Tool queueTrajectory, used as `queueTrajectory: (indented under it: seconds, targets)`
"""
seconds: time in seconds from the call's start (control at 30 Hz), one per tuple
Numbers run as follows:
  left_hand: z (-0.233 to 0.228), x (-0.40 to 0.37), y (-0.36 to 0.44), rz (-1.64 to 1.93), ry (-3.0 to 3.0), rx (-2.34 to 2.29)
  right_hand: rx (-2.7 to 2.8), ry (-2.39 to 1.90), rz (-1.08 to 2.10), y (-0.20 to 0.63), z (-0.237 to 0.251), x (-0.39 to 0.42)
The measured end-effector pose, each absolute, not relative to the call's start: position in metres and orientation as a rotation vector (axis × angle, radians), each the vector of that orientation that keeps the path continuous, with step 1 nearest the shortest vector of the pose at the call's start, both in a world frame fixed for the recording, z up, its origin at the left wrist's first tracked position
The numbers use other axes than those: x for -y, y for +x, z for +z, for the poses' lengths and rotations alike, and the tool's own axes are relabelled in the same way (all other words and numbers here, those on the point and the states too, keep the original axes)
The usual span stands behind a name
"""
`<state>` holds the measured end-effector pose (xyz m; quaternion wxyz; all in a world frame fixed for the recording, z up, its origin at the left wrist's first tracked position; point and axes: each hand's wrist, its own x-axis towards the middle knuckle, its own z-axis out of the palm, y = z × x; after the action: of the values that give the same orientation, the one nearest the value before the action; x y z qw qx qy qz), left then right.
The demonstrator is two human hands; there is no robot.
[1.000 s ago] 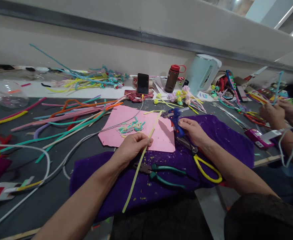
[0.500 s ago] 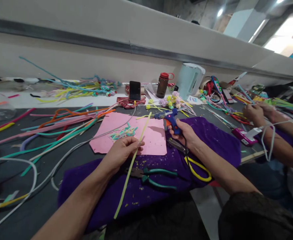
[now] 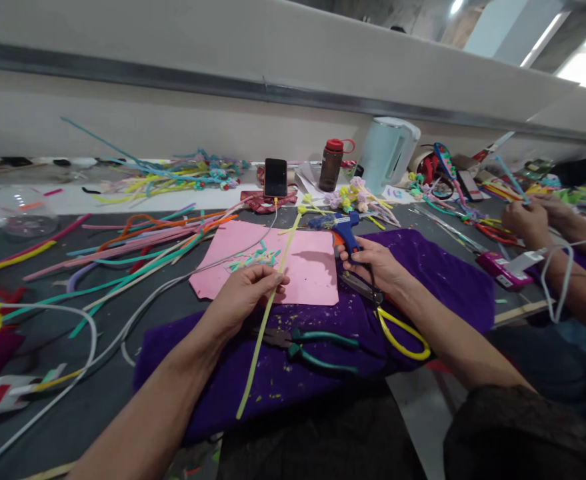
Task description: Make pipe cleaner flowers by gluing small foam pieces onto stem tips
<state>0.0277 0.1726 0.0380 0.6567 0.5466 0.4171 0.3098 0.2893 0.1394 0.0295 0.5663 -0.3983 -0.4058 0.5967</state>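
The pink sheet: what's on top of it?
Small teal and pale scraps lie on the pink sheet; a grey cable crosses it. Anything behind the left hand is hidden.

Room lies over the pink sheet (image 3: 313,277) between yellow strip (image 3: 253,370) and glue gun (image 3: 347,230), while pliers (image 3: 293,347) obstruct the near side.

The left hand (image 3: 247,293) pinches a yellow-green stem (image 3: 253,363) over a pink sheet (image 3: 313,273); the right hand (image 3: 373,265) grips a blue glue gun (image 3: 347,231), its nozzle (image 3: 319,222) apparently near the stem's tip.
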Motion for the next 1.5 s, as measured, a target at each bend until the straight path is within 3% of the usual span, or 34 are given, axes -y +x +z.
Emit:
queueTrajectory:
  seconds: [0.53,1.0,1.3,1.5]
  targets:
    - [0.046,-0.173,0.020,0.827,1.387,-0.969,0.888,-1.206,1.454,0.280,0.044,-0.082]
    - [0.045,-0.175,0.022,0.815,1.396,-0.979,1.110,-1.364,1.213,0.300,0.022,-0.129]
    - [0.049,-0.174,0.022,0.816,1.382,-0.991,1.475,-1.537,0.744,0.285,0.020,-0.132]
    - [0.048,-0.175,0.021,0.799,1.412,-0.968,1.565,-1.619,0.710,0.297,0.017,-0.138]
